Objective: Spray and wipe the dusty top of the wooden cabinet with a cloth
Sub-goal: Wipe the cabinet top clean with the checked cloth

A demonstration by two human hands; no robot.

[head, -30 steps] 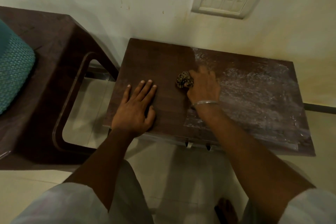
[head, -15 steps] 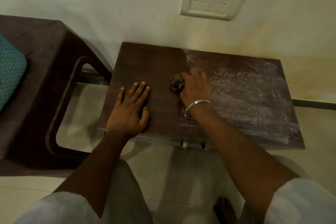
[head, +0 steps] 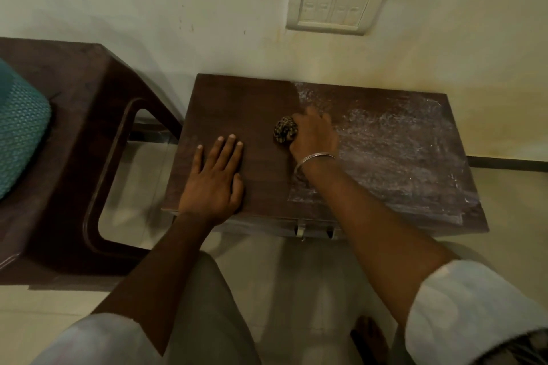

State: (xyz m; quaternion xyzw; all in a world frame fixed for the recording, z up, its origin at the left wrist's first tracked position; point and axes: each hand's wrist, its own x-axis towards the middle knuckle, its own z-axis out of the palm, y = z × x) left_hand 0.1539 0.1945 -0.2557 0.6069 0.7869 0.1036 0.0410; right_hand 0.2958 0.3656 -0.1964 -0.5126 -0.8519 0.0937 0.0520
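Wooden cabinet top fills the middle, backed against the wall, and it's a surface of two halves: left side dark and clean, right side filmed with whitish dust and streaks. Here's the danger as I read it: that much powder could simply smear about, or get shoved over the far edge onto the floor, if the stroke runs dry. No spray bottle shows. The brown plastic chair stands just left, apart from the cabinet.

Left hand lies flat, fingers straight, palm down on the clean half near the front edge, bracing. Right hand sits on the border between clean and dusty, fingers curled round the cloth, pressing it to the wood.

And that cloth: bunched into a tight little ball, mottled tan and dark, poking out left of the fist. A wad that small may clog quickly, I'd judge. The silver bangle could scrape if the wrist drops.
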